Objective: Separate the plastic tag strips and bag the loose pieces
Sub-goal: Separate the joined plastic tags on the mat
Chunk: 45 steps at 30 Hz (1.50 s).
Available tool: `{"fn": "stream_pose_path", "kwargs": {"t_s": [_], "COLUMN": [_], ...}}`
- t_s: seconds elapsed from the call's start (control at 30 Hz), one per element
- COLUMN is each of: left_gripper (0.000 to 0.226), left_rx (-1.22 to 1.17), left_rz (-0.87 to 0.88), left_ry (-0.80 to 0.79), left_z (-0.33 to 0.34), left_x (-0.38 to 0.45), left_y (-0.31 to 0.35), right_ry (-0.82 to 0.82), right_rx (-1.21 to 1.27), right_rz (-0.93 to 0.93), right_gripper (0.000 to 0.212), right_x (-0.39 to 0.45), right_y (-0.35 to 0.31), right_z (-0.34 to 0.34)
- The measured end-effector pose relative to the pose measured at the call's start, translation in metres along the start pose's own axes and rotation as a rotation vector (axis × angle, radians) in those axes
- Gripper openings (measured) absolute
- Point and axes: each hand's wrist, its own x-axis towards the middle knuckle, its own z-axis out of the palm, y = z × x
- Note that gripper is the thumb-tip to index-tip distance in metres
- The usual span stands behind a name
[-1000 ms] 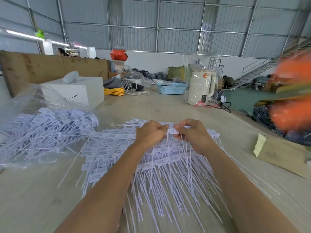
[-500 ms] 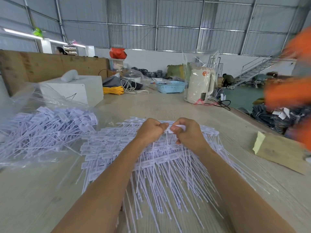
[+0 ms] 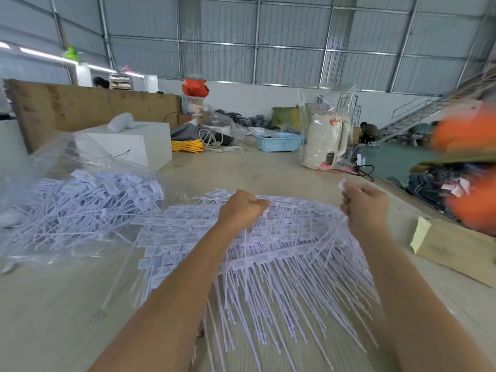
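- Many white plastic tag strips (image 3: 268, 245) lie fanned in overlapping rows on the counter (image 3: 67, 304), flat label heads toward the far side and thin tails trailing toward the person
- They look light, thin and springy; the tails likely bend and tangle, so the firmer hold is at the flat heads along the joined edge, not on the tails
- The left hand (image 3: 241, 209) is a closed fist, its grip pinching strips at the top edge of the pile, with tails hanging from under it
- The right hand (image 3: 365, 204) is raised well to the right, its grip curled on a small white torn-off piece (image 3: 342, 183) at the fingertips; more strips drape below it
- The pile sits directly under and between both grips, touching the left one
- The clear bag (image 3: 53, 162) of loose pieces (image 3: 88, 205) lies on the counter to the left, just beside the pile
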Motion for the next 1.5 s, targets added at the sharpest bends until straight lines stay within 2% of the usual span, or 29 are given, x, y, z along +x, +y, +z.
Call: {"fn": "stream_pose_path", "kwargs": {"t_s": [0.07, 0.17, 0.27, 0.33, 0.43, 0.53, 0.6, 0.77, 0.9, 1.0, 1.1, 1.23, 1.5], "left_gripper": [0.054, 0.056, 0.063, 0.062, 0.054, 0.043, 0.037, 0.030, 0.040, 0.051, 0.045, 0.045, 0.056], "left_rx": [0.040, 0.112, 0.206, 0.275, 0.308, 0.233, 0.143, 0.021, 0.263, 0.290, 0.264, 0.279, 0.261], "left_rz": [0.009, 0.016, 0.052, 0.095, 0.176, 0.235, 0.249, 0.213, 0.135, 0.094, 0.143, 0.192, 0.148], "left_ry": [-0.005, 0.006, 0.071, 0.074, 0.056, 0.064, 0.076, 0.085, 0.063, 0.006, 0.056, 0.069, 0.004], "left_z": [0.003, 0.007, 0.005, 0.006, 0.011, 0.011, 0.009, 0.004, -0.004, -0.003, -0.003, -0.003, 0.001], "left_x": [-0.003, -0.009, -0.010, -0.011, -0.013, -0.012, -0.012, -0.012, -0.007, -0.008, -0.007, -0.007, -0.010], "left_y": [-0.003, 0.001, 0.005, 0.007, 0.008, 0.008, 0.008, 0.008, 0.000, -0.004, -0.002, 0.003, 0.006], "right_ry": [-0.094, -0.279, -0.453, -0.508, -0.537, -0.604, -0.596, -0.498, -0.440, -0.462, -0.505, -0.559, -0.571], "right_rx": [0.280, 0.263, 0.004, -0.135, -0.176, -0.125, -0.103, -0.201, -0.148, -0.137, -0.188, -0.232, -0.405], "right_rz": [0.252, 0.390, 0.374, 0.298, 0.208, 0.225, 0.220, 0.067, 0.048, 0.032, 0.025, 0.032, -0.081], "right_gripper": [0.021, 0.017, 0.013, 0.020, 0.022, 0.013, 0.011, 0.017, 0.013, 0.011, 0.005, 0.015, 0.017], "right_x": [0.001, -0.013, -0.031, -0.038, -0.043, -0.049, -0.052, -0.047, -0.037, -0.033, -0.032, -0.030, -0.036], "right_y": [-0.003, -0.003, 0.002, 0.008, 0.013, 0.018, 0.019, 0.020, 0.017, 0.016, 0.015, 0.011, 0.010], "right_z": [-0.005, 0.017, 0.036, 0.043, 0.046, 0.049, 0.052, 0.052, 0.044, 0.039, 0.037, 0.034, 0.035]}}
